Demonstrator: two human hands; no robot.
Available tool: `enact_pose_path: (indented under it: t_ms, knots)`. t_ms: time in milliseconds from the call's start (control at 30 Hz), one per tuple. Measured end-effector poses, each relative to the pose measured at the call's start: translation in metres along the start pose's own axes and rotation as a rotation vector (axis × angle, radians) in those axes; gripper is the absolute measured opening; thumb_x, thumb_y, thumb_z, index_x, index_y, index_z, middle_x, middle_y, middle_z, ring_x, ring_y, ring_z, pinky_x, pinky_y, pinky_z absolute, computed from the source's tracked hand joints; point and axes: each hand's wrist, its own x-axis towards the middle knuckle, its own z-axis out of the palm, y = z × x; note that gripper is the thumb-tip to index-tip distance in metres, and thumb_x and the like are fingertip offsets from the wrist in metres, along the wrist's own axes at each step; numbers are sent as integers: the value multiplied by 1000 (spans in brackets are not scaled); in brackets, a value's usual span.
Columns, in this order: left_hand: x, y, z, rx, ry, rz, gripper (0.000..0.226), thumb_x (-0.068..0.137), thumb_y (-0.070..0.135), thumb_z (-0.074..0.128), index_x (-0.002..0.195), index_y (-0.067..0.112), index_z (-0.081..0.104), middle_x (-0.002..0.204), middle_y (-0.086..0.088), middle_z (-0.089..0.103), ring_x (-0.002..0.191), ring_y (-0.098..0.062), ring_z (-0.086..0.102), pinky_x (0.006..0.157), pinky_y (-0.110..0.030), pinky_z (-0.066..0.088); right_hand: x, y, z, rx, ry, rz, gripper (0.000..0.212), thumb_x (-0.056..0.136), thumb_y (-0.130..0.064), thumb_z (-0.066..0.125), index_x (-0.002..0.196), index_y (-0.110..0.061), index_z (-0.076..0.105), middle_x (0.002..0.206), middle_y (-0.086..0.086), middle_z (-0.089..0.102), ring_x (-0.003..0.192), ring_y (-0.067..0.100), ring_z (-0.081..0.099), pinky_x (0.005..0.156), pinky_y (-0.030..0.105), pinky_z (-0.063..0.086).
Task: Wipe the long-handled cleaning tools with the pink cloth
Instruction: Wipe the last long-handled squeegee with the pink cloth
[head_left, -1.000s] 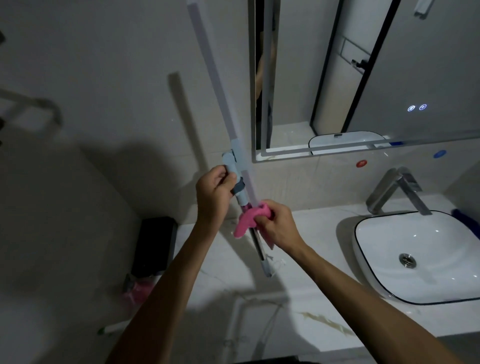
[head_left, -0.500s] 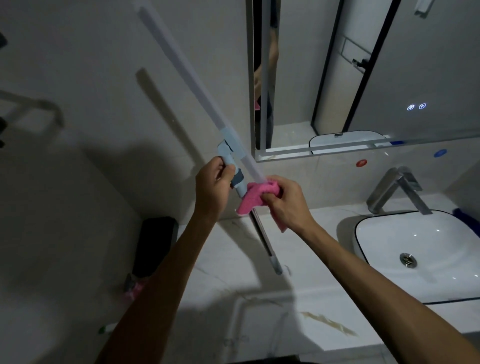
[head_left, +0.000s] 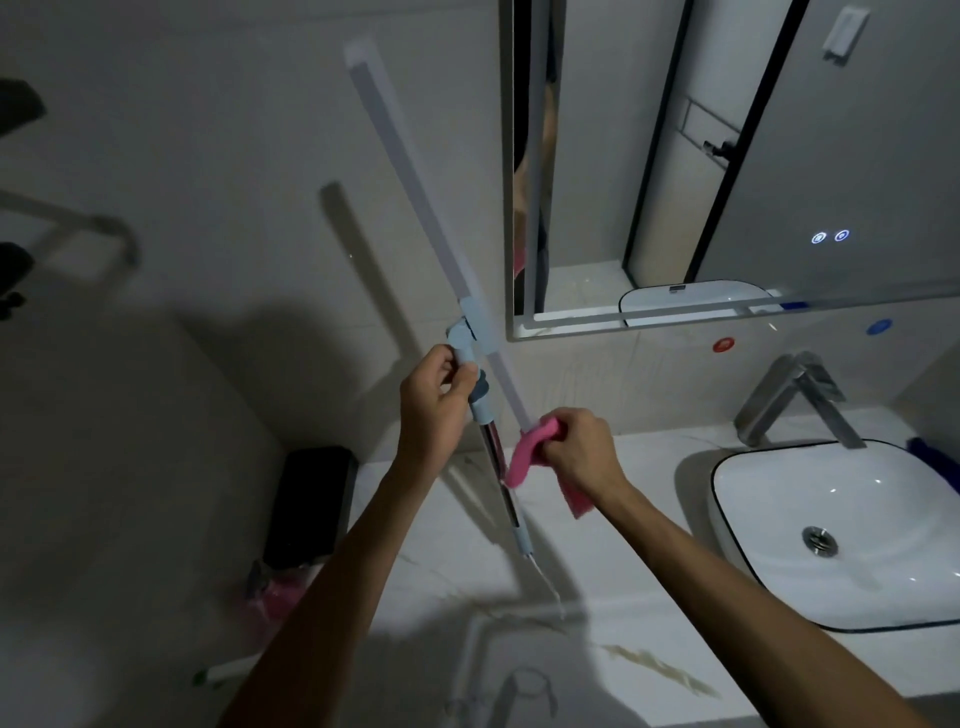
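The left hand (head_left: 434, 397) curls around the pale blue plastic neck of a long-handled squeegee (head_left: 470, 364), held up in the air above the white marbled worktop (head_left: 447, 561). The tool's long, pale grey blade (head_left: 415, 187) slants from upper left, in front of the wall, down to lower right. Its shiny metal handle (head_left: 501, 478) points down toward the worktop, ending in a pale blue tip.

The right hand (head_left: 582, 449) pinches a crumpled pink cloth (head_left: 532, 454) around the lower end of the blade, with one corner of the cloth hanging below the wrist.

To the right, a white rectangular basin (head_left: 831, 530) sits on the worktop under a chrome tap (head_left: 795, 397). A mirror (head_left: 727, 156) hangs on the wall above. A black box (head_left: 311, 501) stands at the worktop's left end.
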Motion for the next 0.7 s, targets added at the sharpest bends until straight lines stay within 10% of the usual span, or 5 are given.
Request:
enact_pose_path:
  t_ms: [267, 533, 700]
  knots:
    - [-2, -14, -1, 93, -42, -11, 10, 98, 12, 60, 90, 6, 59, 85, -14, 66, 79, -28, 64, 68, -26, 50, -3, -19, -10, 204, 299, -65, 14, 89, -6, 63, 89, -19, 59, 83, -6, 66, 73, 9, 67, 68, 25, 55]
    - [-8, -6, 6, 73, -126, -52, 14, 102, 9, 52, 90, 13, 57, 87, 0, 63, 78, 0, 62, 66, -18, 51, -9, -38, -8, 490, 99, -137, 24, 87, -6, 69, 109, -14, 63, 110, -4, 62, 101, 13, 61, 80, 24, 56]
    - [-3, -13, 3, 5, -90, -65, 13, 101, 8, 53, 89, 7, 59, 88, -10, 65, 79, -8, 58, 70, -24, 48, -4, -38, -7, 360, 292, -115, 6, 89, -15, 69, 85, -11, 67, 81, 2, 66, 76, 16, 63, 68, 23, 53]
